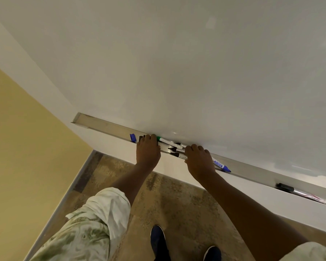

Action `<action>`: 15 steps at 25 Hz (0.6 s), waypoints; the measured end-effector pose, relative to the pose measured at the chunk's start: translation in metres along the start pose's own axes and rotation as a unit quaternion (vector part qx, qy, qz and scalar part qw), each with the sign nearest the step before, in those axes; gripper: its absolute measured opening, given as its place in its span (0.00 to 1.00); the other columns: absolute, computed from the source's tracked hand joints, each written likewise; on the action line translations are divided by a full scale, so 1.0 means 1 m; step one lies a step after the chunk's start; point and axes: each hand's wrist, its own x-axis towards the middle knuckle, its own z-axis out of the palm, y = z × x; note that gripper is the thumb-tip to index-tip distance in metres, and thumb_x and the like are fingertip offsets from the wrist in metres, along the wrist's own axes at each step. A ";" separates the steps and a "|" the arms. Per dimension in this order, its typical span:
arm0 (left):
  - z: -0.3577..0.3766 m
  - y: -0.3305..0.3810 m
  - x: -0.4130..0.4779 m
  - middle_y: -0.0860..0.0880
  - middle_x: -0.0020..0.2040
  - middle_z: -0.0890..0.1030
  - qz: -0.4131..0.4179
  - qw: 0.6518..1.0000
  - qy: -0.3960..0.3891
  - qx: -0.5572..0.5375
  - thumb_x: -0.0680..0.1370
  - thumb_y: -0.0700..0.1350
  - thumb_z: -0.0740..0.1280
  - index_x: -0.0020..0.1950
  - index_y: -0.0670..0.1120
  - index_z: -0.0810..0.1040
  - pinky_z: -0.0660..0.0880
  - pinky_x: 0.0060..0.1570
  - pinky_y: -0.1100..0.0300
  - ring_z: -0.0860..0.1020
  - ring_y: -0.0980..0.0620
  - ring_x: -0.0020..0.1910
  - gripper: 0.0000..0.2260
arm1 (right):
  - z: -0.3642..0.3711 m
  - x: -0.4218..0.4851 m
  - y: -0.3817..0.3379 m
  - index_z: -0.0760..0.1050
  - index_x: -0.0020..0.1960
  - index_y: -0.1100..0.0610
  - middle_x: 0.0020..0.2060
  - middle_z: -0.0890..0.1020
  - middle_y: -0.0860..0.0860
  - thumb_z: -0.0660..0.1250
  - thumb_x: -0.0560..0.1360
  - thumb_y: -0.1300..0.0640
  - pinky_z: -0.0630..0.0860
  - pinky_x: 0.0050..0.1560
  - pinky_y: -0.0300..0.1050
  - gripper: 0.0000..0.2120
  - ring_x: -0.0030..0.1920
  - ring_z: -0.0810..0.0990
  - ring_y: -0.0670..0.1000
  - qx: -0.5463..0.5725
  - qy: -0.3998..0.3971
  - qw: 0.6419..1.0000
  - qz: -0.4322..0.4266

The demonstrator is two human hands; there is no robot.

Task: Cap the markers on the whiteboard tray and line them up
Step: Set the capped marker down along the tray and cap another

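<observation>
A metal whiteboard tray (105, 127) runs diagonally under the whiteboard. A group of white markers (174, 150) lies in it between my hands, the back one with a green cap (158, 138). My left hand (148, 150) curls over the group's left ends. My right hand (199, 160) covers the right ends. A blue marker (221, 165) sticks out from under my right hand, its tip bare. A loose blue cap (132, 137) and a black cap (140, 138) lie left of my left hand. A black-capped marker (299, 193) lies far right.
The whiteboard (196, 72) fills the upper view. A yellow wall (17, 147) is on the left. Below the tray are a mottled brown floor (177, 204) and my dark shoes (158, 240).
</observation>
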 end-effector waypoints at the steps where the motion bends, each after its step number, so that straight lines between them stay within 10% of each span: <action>1: 0.000 0.001 -0.001 0.43 0.50 0.80 0.000 1.000 0.000 -0.003 0.79 0.43 0.64 0.54 0.42 0.74 0.76 0.50 0.49 0.77 0.43 0.50 0.06 | 0.001 -0.001 0.002 0.73 0.62 0.57 0.56 0.78 0.54 0.67 0.77 0.56 0.75 0.53 0.50 0.15 0.54 0.76 0.55 0.004 0.000 1.000 -0.003; 15: -0.011 0.008 -0.014 0.43 0.47 0.79 -0.006 0.980 0.039 -0.194 0.77 0.37 0.68 0.52 0.41 0.75 0.75 0.45 0.55 0.74 0.48 0.45 0.05 | -0.022 -0.019 0.008 0.73 0.61 0.55 0.49 0.81 0.53 0.65 0.78 0.54 0.71 0.41 0.42 0.12 0.41 0.79 0.53 0.148 0.092 0.985 -0.010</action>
